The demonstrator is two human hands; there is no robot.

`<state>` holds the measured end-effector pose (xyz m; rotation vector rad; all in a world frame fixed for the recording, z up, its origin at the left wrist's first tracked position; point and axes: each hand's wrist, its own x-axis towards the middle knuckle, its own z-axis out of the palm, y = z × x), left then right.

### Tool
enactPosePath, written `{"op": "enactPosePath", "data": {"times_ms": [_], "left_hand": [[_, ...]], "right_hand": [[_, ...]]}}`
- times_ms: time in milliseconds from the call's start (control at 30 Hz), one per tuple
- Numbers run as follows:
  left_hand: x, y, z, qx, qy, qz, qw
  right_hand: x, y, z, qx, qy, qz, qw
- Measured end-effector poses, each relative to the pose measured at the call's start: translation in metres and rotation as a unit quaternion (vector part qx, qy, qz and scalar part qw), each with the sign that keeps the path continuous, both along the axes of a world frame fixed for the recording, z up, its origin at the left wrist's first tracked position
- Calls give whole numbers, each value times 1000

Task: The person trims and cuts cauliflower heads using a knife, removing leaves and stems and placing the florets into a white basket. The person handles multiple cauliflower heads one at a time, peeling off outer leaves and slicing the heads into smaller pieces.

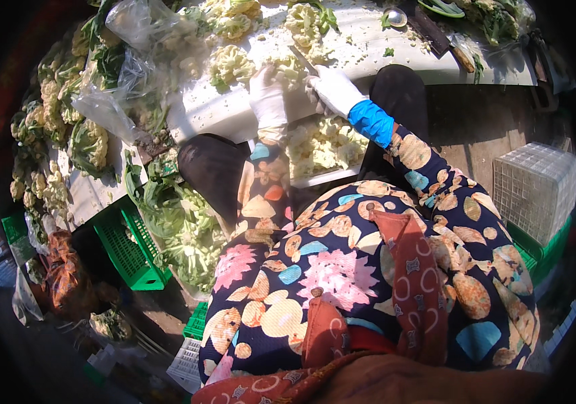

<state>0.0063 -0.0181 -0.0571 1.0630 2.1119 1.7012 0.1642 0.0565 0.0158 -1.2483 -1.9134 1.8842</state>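
In a white glove, my left hand (267,91) grips a piece of cauliflower (289,70) at the near edge of the white table (207,108). My right hand (332,91), in a white glove with a blue cuff, is closed around a knife whose blade (302,59) points up and left, over that cauliflower. Another cauliflower head (231,63) lies just left of the hands, and a bigger one (304,25) lies beyond them. Below the hands, between the knees, a white container holds cut cauliflower florets (323,144).
Plastic bags (141,25) and many cauliflowers (88,144) crowd the left. Leaves and stems (192,232) fill a container by the left knee, near a green crate (134,247). A wooden-handled cleaver (432,33) lies at the table's upper right. A white crate (535,187) stands at right.
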Motion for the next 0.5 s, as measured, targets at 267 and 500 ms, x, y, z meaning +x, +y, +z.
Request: {"op": "enactPosePath", "data": {"times_ms": [267,500], "left_hand": [[-12,9,-32,50,-56,-31,997],[-4,9,-22,-21,169,-33,985]], "right_hand": [[-1,-9,-27,300,-66,51,950],[-23,0,-58,24,-87,67,994]]}}
